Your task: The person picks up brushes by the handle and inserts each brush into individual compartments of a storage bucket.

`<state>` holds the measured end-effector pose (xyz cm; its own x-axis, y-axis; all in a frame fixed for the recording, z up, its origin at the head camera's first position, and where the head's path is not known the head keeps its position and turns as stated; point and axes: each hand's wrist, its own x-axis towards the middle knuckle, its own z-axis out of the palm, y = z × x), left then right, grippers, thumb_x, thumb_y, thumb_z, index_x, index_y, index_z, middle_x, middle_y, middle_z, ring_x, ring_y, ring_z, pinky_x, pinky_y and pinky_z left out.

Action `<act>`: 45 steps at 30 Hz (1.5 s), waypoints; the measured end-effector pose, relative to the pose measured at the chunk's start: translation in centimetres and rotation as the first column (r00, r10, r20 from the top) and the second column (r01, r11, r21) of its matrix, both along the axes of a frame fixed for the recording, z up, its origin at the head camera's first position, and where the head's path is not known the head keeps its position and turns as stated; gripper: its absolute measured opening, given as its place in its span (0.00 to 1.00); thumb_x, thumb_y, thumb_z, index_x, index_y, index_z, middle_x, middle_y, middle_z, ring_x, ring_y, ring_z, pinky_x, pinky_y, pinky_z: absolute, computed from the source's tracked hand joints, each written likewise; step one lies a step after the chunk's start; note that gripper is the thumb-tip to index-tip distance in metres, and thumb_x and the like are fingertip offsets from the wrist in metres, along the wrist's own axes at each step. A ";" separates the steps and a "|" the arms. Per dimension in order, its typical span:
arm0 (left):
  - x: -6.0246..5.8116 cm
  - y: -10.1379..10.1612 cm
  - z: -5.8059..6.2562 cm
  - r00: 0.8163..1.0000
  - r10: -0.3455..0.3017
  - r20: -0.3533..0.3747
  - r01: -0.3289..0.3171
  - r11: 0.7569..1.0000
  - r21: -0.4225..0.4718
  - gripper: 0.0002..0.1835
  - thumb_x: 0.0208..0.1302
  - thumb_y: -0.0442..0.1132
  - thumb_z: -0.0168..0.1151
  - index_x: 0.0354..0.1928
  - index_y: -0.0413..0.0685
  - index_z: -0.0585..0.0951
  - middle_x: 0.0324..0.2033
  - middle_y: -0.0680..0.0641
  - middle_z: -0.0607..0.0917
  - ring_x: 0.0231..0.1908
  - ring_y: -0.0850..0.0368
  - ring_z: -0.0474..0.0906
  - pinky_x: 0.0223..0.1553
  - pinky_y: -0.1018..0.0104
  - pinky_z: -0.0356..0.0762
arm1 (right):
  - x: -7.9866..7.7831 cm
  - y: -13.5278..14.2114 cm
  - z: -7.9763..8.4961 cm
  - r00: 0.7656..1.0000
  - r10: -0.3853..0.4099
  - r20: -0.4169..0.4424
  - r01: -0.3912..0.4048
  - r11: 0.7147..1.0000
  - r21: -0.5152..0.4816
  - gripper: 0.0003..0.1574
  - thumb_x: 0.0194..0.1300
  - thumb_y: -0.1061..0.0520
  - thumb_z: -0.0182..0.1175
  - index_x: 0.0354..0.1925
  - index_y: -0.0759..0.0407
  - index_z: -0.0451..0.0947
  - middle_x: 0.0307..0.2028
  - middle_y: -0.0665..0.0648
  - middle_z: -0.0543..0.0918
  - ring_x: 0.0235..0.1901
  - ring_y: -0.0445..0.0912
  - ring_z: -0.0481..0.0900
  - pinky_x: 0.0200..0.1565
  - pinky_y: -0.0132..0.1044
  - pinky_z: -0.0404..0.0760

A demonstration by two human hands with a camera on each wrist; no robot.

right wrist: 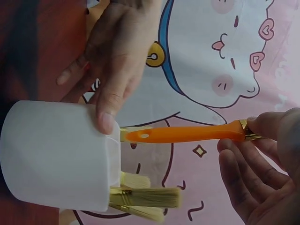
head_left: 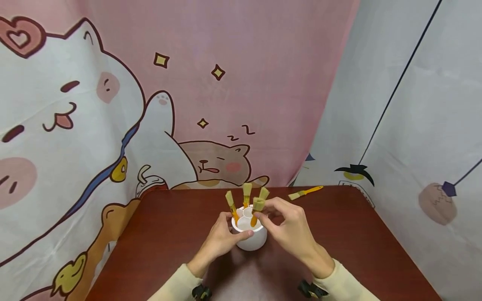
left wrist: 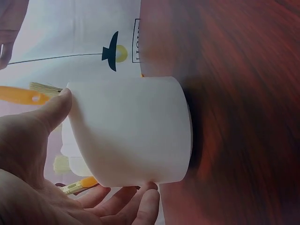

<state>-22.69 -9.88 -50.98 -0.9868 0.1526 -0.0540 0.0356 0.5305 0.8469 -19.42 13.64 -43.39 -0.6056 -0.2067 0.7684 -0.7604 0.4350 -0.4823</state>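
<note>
A white round brush holder (head_left: 251, 240) with a divided top stands on the table. My left hand (head_left: 222, 239) grips its side, the thumb at the rim and the fingers around the far wall, as the left wrist view shows. My right hand (right wrist: 262, 173) pinches a paintbrush by its metal collar, bristles up. The orange handle (right wrist: 187, 133) of this brush points down over the holder's open top. Several other brushes stand bristles-up in the holder, among them a left brush (head_left: 230, 200) and a back brush (head_left: 247, 192). The right hand partly hides another brush (head_left: 264, 193).
One more orange-handled brush (head_left: 312, 190) lies near the back edge of the dark red-brown table (head_left: 180, 225). Behind the table hangs a pink and white cartoon cloth (head_left: 263, 83). A pale cloth (head_left: 414, 125) hangs on the right.
</note>
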 end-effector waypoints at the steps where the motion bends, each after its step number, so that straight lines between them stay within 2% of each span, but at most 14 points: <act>1: 0.0 0.0 0.0 1.000 -0.001 0.000 0.001 1.000 0.001 0.55 0.61 0.61 0.90 0.76 0.37 0.71 0.66 0.36 0.86 0.60 0.46 0.89 0.53 0.52 0.89 | -0.2 -0.2 -0.1 1.000 0.005 -0.007 -0.005 1.000 -0.004 0.19 0.67 0.68 0.83 0.49 0.49 0.92 0.39 0.46 0.95 0.35 0.38 0.92 0.38 0.35 0.93; 5: -0.1 -0.1 0.0 1.000 -0.004 -0.006 0.004 1.000 0.008 0.54 0.62 0.60 0.90 0.76 0.37 0.71 0.67 0.36 0.85 0.60 0.45 0.90 0.53 0.53 0.90 | -0.6 -0.8 -0.6 1.000 0.007 -0.008 -0.007 1.000 -0.002 0.18 0.67 0.68 0.84 0.48 0.50 0.92 0.39 0.47 0.94 0.35 0.38 0.92 0.38 0.35 0.93; 12: -0.1 -0.3 0.1 0.999 -0.025 -0.035 0.026 0.999 0.025 0.52 0.62 0.60 0.90 0.75 0.37 0.72 0.65 0.38 0.86 0.58 0.46 0.92 0.51 0.56 0.89 | -1.0 -1.9 -1.8 0.999 0.021 -0.026 -0.020 0.999 0.034 0.20 0.65 0.68 0.85 0.51 0.53 0.92 0.42 0.50 0.95 0.34 0.38 0.92 0.34 0.27 0.89; 20: -0.2 -0.3 0.2 0.999 -0.021 -0.049 0.021 1.000 0.004 0.51 0.62 0.62 0.89 0.74 0.38 0.73 0.65 0.39 0.85 0.57 0.46 0.91 0.50 0.57 0.89 | -1.8 -2.5 -3.7 0.998 0.029 -0.055 -0.024 0.995 0.098 0.21 0.65 0.68 0.85 0.52 0.53 0.92 0.45 0.50 0.96 0.42 0.43 0.95 0.41 0.34 0.94; 28: 0.0 -0.4 0.1 0.999 -0.023 -0.047 0.023 1.000 0.010 0.50 0.62 0.57 0.89 0.74 0.37 0.73 0.64 0.37 0.86 0.55 0.45 0.91 0.46 0.59 0.87 | -2.1 -2.9 -5.3 1.000 -0.015 -0.020 0.018 0.990 0.139 0.20 0.64 0.68 0.85 0.50 0.54 0.91 0.44 0.50 0.96 0.41 0.43 0.95 0.41 0.36 0.93; 33: 0.0 -0.2 -0.2 0.998 -0.026 -0.049 0.027 0.999 0.030 0.48 0.63 0.54 0.89 0.73 0.36 0.73 0.64 0.37 0.86 0.55 0.46 0.91 0.47 0.60 0.87 | -2.2 -3.2 -6.1 1.000 -0.030 -0.003 0.030 0.984 0.176 0.20 0.62 0.68 0.87 0.48 0.57 0.91 0.44 0.53 0.96 0.39 0.44 0.94 0.40 0.38 0.94; 40: -0.1 -0.1 -0.2 0.997 -0.021 -0.075 0.024 0.999 0.040 0.47 0.63 0.48 0.89 0.73 0.33 0.73 0.64 0.33 0.87 0.57 0.43 0.93 0.51 0.55 0.92 | -1.9 -3.7 -6.3 0.996 -0.079 0.034 0.070 0.976 0.207 0.18 0.60 0.66 0.88 0.45 0.58 0.91 0.40 0.54 0.94 0.36 0.43 0.93 0.38 0.40 0.94; 45: 0.0 0.0 -0.3 0.996 -0.016 -0.086 0.018 0.999 0.029 0.47 0.62 0.47 0.89 0.73 0.32 0.73 0.65 0.32 0.87 0.58 0.40 0.93 0.52 0.51 0.94 | -1.8 -4.1 -6.4 0.990 -0.125 0.065 0.106 0.965 0.239 0.16 0.61 0.65 0.87 0.43 0.57 0.91 0.39 0.53 0.93 0.36 0.43 0.92 0.38 0.38 0.93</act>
